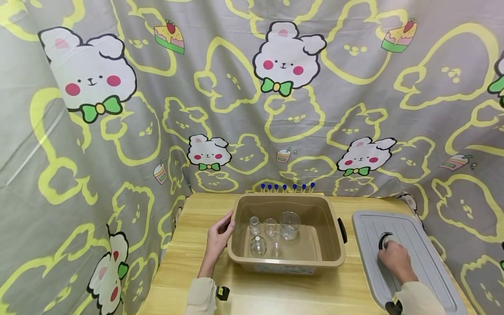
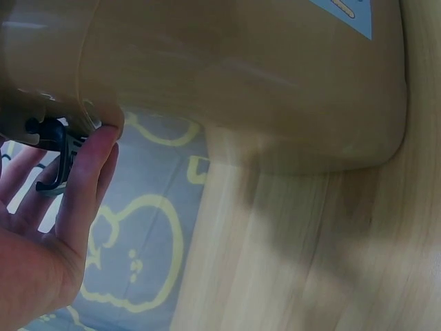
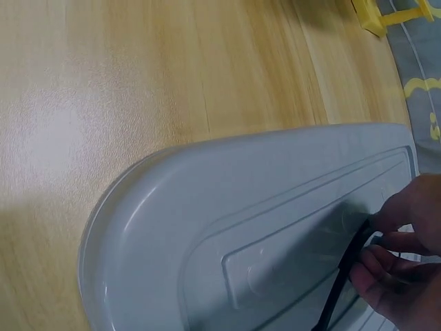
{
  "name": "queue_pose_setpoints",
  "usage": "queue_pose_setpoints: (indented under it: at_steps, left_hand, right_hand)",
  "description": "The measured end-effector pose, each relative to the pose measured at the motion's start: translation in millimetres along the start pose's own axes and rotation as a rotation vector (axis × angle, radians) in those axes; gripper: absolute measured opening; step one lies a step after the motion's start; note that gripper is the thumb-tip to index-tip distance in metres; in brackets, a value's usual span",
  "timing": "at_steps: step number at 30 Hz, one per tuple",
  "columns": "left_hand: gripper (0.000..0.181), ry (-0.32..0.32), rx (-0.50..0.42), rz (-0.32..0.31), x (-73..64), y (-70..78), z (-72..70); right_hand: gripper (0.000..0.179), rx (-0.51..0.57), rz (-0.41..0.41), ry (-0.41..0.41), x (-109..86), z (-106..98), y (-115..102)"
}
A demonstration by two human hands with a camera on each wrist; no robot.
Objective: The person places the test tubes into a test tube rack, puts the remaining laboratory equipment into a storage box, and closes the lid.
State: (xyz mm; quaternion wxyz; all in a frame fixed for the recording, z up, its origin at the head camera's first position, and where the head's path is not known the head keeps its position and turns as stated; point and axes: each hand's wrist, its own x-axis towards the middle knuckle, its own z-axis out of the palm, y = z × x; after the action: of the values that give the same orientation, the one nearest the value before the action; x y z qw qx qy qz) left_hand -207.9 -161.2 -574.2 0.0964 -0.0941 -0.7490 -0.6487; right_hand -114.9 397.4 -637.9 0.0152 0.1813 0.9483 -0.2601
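Observation:
A brown plastic storage bin (image 1: 330, 258) stands on the table with several pieces of clear glassware inside. Among them are a beaker (image 1: 290, 227), a small bottle (image 1: 254, 226) and a round flask (image 1: 258, 247). My left hand (image 1: 218, 236) holds the bin's left rim, its fingers around the black latch (image 2: 65, 162) there. To the right lies the bin's grey lid (image 1: 364, 232), flat on the table. My right hand (image 1: 397, 260) pinches a black curved handle (image 3: 344, 265) over the lid between thumb and fingers.
Behind the bin is a row of tubes with blue caps (image 1: 285, 187) in a yellow rack (image 3: 372, 17). Another black latch (image 1: 342, 230) sticks out from the bin's right side, towards the lid. Patterned curtains (image 1: 244, 96) hang around the wooden table (image 1: 267, 295).

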Motion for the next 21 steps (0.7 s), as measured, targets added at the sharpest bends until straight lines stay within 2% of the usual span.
queue_pose_setpoints:
  at_steps: [2,5,7,11,21]
  left_hand:
    - [0.036,-0.003,-0.001,0.011,-1.8,9.5,0.0]
    - [0.036,-0.009,-0.002,0.017,-4.2,23.4,-0.4]
    - [0.036,-0.009,0.001,0.022,-5.6,30.4,-0.8]
    - [0.036,-0.011,0.003,0.030,-6.2,32.7,-0.9]
    - [0.037,-0.021,0.006,0.037,-6.1,31.8,-0.6]
  right_hand:
    - [0.011,0.018,0.001,0.004,-0.7,1,-2]
    - [0.022,0.029,-0.016,0.008,-0.6,1,-4]
    - [0.021,0.016,-0.028,0.019,0.3,1,-5]
    - [0.017,-0.001,-0.016,0.008,2.5,1,-6]
    - [0.025,-0.041,0.042,-0.005,6.1,5,-7]
